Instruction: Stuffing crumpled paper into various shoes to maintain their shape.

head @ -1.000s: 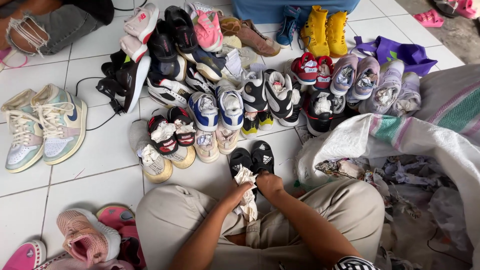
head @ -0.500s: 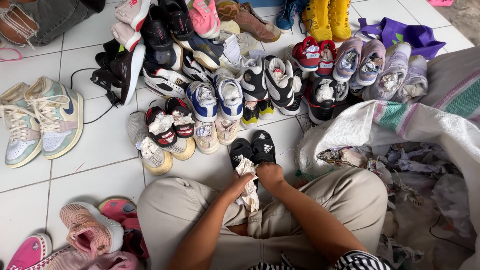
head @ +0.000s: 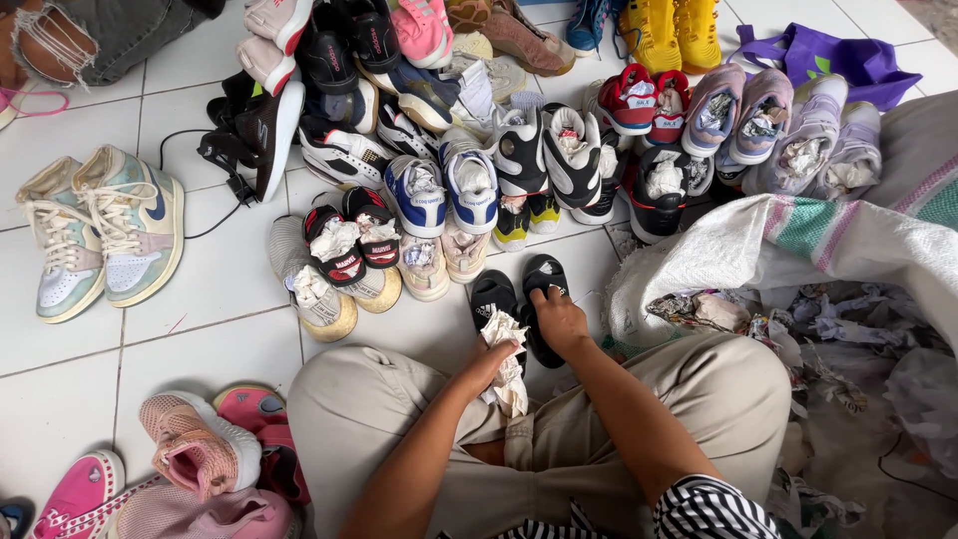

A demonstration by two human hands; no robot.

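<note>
Step in hand, as I read it: stuffing paper into a pair of small black shoes.

Left hand [head: 486, 357] has its fingers curled tight around a wad of crumpled white paper [head: 507, 361]. The wad sticks out past the fingertips and hangs down over the knee of the khaki trousers [head: 369, 409]. Its top end touches the heel of the left black shoe [head: 492, 296], just ahead of the fingertips.

Right hand [head: 559, 321] lies on the right black shoe [head: 544, 279], fingers bent over its heel end. Can't tell whether it's a real grip or just pressing down to steady it. Toe of that shoe pokes out beyond the fingers.

Both black shoes sit side by side on the white tiled floor [head: 215, 289], touching each other, directly in front of both hands. Beyond them, past the fingertips, are rows of paired sneakers [head: 444, 195], most already with paper in them.

To the right of the right hand: an open woven sack [head: 798, 240] with loose crumpled paper scraps [head: 798, 329] inside.

Judgement on the next move: the wad needs pushing down into the left shoe's opening while the other hand keeps the pair from sliding. Opening is small, so the paper likely needs compacting first.
</note>
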